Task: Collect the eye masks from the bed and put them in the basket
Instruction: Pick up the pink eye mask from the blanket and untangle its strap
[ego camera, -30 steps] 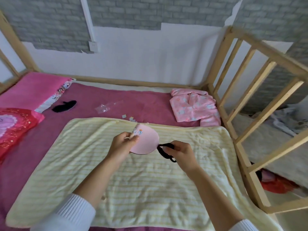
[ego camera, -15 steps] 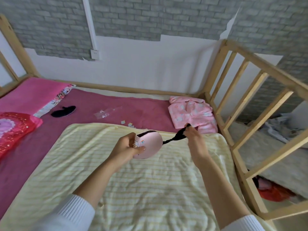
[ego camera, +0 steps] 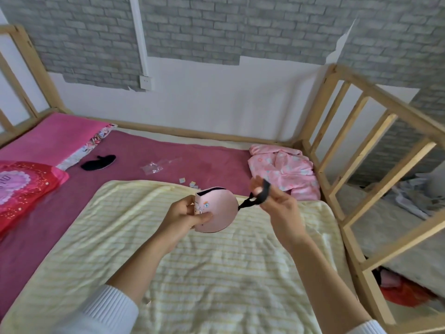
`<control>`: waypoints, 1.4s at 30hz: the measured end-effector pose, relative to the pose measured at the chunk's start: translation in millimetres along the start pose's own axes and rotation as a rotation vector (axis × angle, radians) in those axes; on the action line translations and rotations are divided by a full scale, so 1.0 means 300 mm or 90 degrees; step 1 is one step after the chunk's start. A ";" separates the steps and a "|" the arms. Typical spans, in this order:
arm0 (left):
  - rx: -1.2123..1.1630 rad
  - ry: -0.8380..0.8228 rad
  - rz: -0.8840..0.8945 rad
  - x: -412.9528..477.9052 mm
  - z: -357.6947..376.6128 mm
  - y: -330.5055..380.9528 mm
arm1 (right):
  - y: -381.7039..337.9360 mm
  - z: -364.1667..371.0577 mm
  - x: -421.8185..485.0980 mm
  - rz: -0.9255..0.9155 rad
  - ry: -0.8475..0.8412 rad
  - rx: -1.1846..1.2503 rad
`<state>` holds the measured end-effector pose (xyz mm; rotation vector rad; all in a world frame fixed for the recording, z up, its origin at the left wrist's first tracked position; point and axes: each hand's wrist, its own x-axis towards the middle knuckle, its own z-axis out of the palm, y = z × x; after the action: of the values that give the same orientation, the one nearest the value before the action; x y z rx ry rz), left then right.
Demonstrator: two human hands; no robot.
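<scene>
A pink eye mask (ego camera: 220,210), folded in half with a small cartoon print, is held above the yellow striped blanket (ego camera: 216,273). My left hand (ego camera: 186,214) pinches its left edge. My right hand (ego camera: 277,208) grips the mask's black elastic strap (ego camera: 258,197) and holds it taut to the right. A black eye mask (ego camera: 98,162) lies flat on the maroon sheet at the back left, near the pillow. No basket is in view.
A pink pillow (ego camera: 50,138) and a red cushion (ego camera: 21,189) lie at the left. Folded pink pyjamas (ego camera: 284,173) sit at the back right. A clear plastic wrapper (ego camera: 154,166) and small paper bits (ego camera: 189,183) lie on the sheet. A wooden bed rail (ego camera: 356,179) runs along the right.
My right hand pulled the black strap up and out to the right, from close beside the mask. My left hand lifted the folded pink mask slightly. My view tilted upward.
</scene>
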<state>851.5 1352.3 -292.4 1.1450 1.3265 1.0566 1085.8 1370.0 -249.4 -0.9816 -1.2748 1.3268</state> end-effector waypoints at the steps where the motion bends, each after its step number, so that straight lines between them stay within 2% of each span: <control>1: 0.002 -0.017 -0.001 -0.001 0.007 0.006 | 0.004 0.015 0.003 -0.019 0.022 -0.122; 3: 0.013 -0.057 -0.004 -0.008 0.015 0.017 | 0.014 0.041 -0.001 -0.047 -0.030 -0.255; 5: 0.012 -0.087 -0.023 -0.012 0.015 0.020 | 0.012 0.049 0.002 -0.033 -0.079 -0.287; 8: 0.016 -0.103 -0.032 -0.020 0.020 0.020 | 0.001 0.054 0.019 -0.003 -0.064 -0.294; 10: 0.010 -0.023 -0.018 -0.030 0.035 0.020 | 0.010 0.073 0.024 -0.004 -0.048 -0.366; 13: 0.024 0.230 0.016 -0.059 0.042 0.007 | 0.041 0.111 0.020 -0.073 -0.018 -0.565; 14: 0.037 0.263 0.045 -0.073 0.040 0.008 | 0.057 0.124 0.018 -0.100 -0.027 -0.626; 16: 0.079 0.203 0.079 -0.107 0.039 0.006 | 0.094 0.154 0.011 -0.138 -0.061 -0.707; 18: 0.129 0.111 0.065 -0.146 0.038 0.001 | 0.127 0.194 0.000 -0.164 -0.107 -0.769; 19: 0.148 0.097 0.047 -0.165 0.032 -0.005 | 0.142 0.219 -0.010 -0.175 -0.131 -0.790; 27: 0.132 0.181 -0.068 -0.333 -0.202 -0.071 | 0.209 0.499 -0.111 -0.268 -0.247 -0.769; 33: 0.031 0.150 -0.128 -0.532 -0.515 -0.114 | 0.230 0.828 -0.224 -0.315 -0.313 -0.717; 39: 0.000 0.155 -0.182 -0.826 -0.946 -0.217 | 0.287 1.299 -0.412 -0.283 -0.410 -0.651; 42: -0.049 0.234 -0.195 -0.998 -1.177 -0.266 | 0.301 1.562 -0.501 -0.232 -0.455 -0.565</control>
<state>494.2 1047.4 -300.1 0.6803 1.6701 1.1100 640.2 1148.1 -299.3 -0.7721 -2.5824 0.8090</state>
